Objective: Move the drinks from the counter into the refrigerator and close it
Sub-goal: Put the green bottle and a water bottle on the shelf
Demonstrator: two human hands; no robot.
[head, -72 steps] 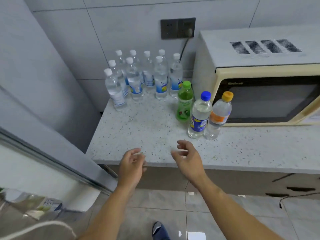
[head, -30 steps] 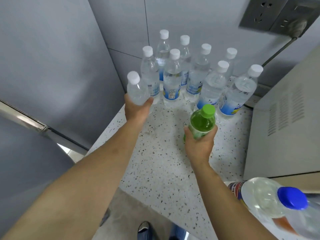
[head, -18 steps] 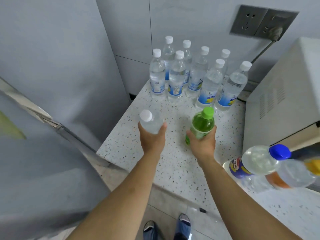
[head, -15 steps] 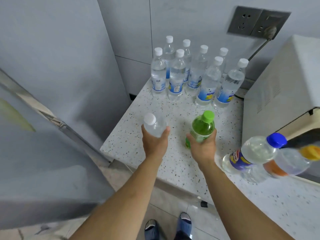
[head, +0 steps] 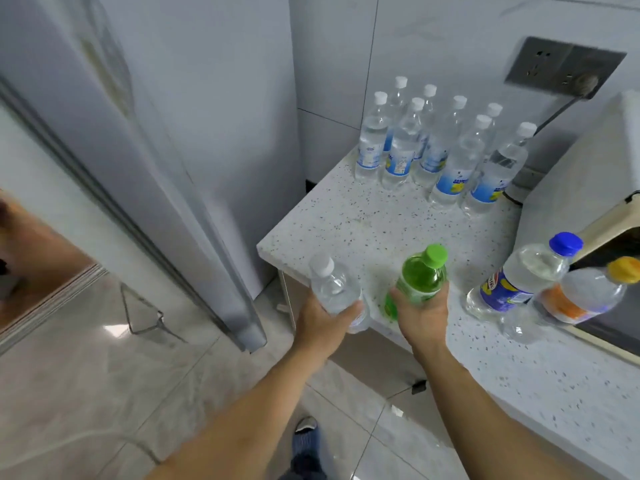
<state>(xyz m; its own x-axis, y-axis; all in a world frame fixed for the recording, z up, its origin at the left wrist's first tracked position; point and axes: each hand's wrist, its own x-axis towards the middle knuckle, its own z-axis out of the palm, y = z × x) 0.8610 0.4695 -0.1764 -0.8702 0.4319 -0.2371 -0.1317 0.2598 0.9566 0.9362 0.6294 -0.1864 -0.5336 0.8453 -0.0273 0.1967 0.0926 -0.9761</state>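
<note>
My left hand (head: 323, 329) grips a clear water bottle (head: 334, 289) with a white cap, held off the counter's near-left corner. A green bottle (head: 420, 278) with a green cap is held by my right hand (head: 424, 315) just above the speckled counter (head: 349, 223). Several white-capped water bottles (head: 436, 150) stand in a cluster at the counter's back by the wall. To the right stand a blue-capped bottle (head: 519, 278) and an orange-capped bottle (head: 581, 296). The grey refrigerator (head: 166, 126) fills the left, its door edge (head: 242, 327) close to my left hand.
A cream microwave (head: 588, 188) sits on the counter's right side, plugged into a wall socket (head: 564, 69). Tiled floor (head: 104, 393) lies below, with my shoe (head: 304, 441) visible. A wooden threshold (head: 45, 268) shows at far left.
Both hands took a bottle each from the counter and drew them back toward the near edge. My view turned left toward the refrigerator.
</note>
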